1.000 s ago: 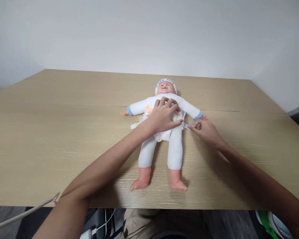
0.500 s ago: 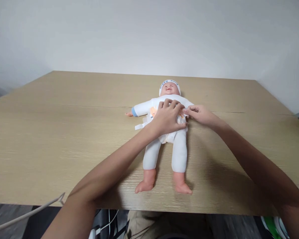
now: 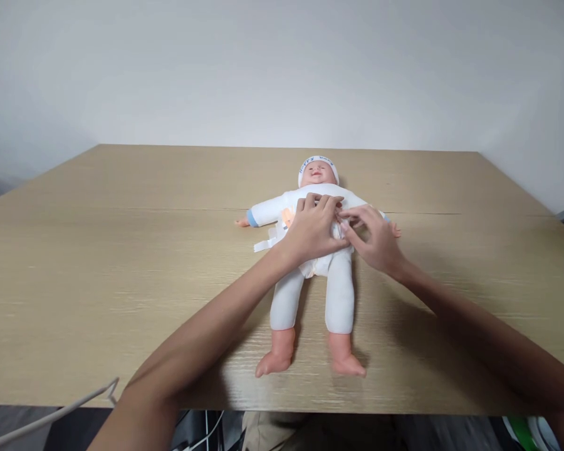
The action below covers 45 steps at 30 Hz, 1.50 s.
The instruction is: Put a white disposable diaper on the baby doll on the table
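A baby doll [image 3: 339,294] in a white suit and printed cap lies on its back, feet toward me. Around its waist is a white diaper [image 3: 316,269], its front mostly hidden under my hands. On the left side a white fastening tab [image 3: 263,245] sticks out loose. My left hand [image 3: 313,228] rests across the diaper's front, fingers and thumb apart, pressing on it. Beside it, my right hand [image 3: 371,235] brings thumb and fingertips together at the diaper's right side, seemingly on the tab there; the fingertips are partly hidden.
The doll lies on a wide wooden table [image 3: 122,275] with a seam across it, in front of a pale wall [image 3: 282,75]. A white cable [image 3: 61,413] runs at the front left edge. A green and white object [image 3: 521,432] is below the table at right.
My right hand has moved left and slightly nearer, to the diaper's front, uncovering the doll's hand on the right. My left hand stays on the diaper. The view has shifted slightly.
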Each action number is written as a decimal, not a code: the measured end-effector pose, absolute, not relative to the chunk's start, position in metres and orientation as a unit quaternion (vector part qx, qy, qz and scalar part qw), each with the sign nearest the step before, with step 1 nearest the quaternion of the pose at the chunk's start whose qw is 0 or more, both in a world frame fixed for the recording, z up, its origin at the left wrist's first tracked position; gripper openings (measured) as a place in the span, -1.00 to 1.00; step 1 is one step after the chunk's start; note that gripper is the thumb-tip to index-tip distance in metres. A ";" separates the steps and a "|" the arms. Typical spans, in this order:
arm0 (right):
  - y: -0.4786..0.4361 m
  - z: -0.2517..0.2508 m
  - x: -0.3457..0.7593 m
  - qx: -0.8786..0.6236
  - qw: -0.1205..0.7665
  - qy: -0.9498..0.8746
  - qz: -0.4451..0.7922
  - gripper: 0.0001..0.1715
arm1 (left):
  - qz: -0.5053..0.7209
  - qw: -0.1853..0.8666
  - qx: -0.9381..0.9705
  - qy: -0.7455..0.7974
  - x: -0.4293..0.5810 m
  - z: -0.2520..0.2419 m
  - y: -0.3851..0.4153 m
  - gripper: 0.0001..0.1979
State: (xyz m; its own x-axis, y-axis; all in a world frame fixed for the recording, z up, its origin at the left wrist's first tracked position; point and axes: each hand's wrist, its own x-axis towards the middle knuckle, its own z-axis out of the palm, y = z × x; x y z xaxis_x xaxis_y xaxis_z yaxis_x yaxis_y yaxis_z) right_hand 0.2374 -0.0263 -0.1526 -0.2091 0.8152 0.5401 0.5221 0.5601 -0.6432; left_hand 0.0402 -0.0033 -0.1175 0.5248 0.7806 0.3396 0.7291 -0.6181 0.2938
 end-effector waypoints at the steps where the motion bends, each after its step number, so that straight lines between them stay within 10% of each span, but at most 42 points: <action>1: -0.033 -0.156 0.239 -0.411 0.442 -0.787 0.129 -0.61 | 0.226 0.059 0.871 0.432 0.040 -0.118 -0.003 -0.29; 8: -0.040 -0.178 0.249 -0.359 0.388 -0.838 0.139 -0.32 | 0.281 0.086 0.865 0.408 0.034 -0.112 -0.008 -0.23; 17: -0.042 -0.163 0.244 -0.356 0.442 -0.814 0.126 -0.36 | 0.403 0.086 0.785 0.463 -0.062 -0.145 -0.033 -0.62; 28: 0.049 -0.090 0.160 -0.392 0.175 -0.883 0.189 -0.40 | 0.225 0.119 0.765 0.591 -0.112 -0.168 -0.020 -0.66; 36: 0.053 -0.091 0.141 -0.369 0.248 -0.891 0.095 -0.77 | 0.222 0.180 0.751 0.595 -0.117 -0.175 -0.017 -0.75; 45: 0.023 -0.083 0.151 -0.163 0.072 -0.976 0.125 -0.51 | 0.187 0.172 0.764 0.594 -0.114 -0.170 -0.010 -0.65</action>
State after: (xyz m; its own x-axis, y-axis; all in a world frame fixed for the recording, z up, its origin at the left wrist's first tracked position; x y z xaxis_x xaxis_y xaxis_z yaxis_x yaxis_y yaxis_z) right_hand 0.1512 0.0234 -0.0826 -0.9364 0.3367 0.0989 0.3008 0.9153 -0.2679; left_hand -0.1139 -0.0102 -0.1700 0.2257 0.9708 0.0813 0.8427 -0.2364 0.4837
